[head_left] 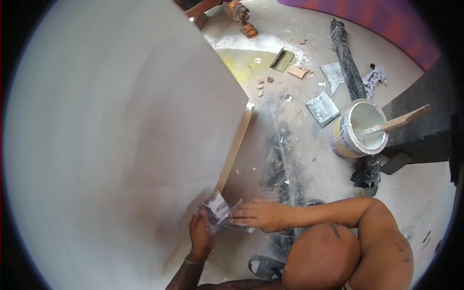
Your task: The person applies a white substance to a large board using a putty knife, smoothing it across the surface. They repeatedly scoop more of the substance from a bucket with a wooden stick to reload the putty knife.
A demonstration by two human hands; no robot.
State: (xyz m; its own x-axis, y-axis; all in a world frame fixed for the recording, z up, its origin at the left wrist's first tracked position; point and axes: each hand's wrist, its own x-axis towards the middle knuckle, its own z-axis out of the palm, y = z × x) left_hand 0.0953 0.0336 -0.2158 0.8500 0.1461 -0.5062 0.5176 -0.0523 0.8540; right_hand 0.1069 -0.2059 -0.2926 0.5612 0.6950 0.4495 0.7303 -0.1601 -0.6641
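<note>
My left hand (200,234), a bracelet at its wrist, is closed on the left side of a flat grey plate smeared with white paste (217,208). From the right, my right hand (265,215) closes its fingers over a second flat plate (244,226), which overlaps the first in this view. Motion smears both plates, so I cannot tell exactly what kind of tool they are. They are held right at the lower end of the thin wooden edge (235,147) of a large white panel (159,121), which fills the left side.
At right, an open bucket of white paste (350,140) has a wooden stick (406,118) in it. Smeared square plates (323,109), a black-wrapped roll (349,60), a rag (374,79) and scraps lie on the floor. An orange drill (244,19) lies beyond, near another person's limb (203,9).
</note>
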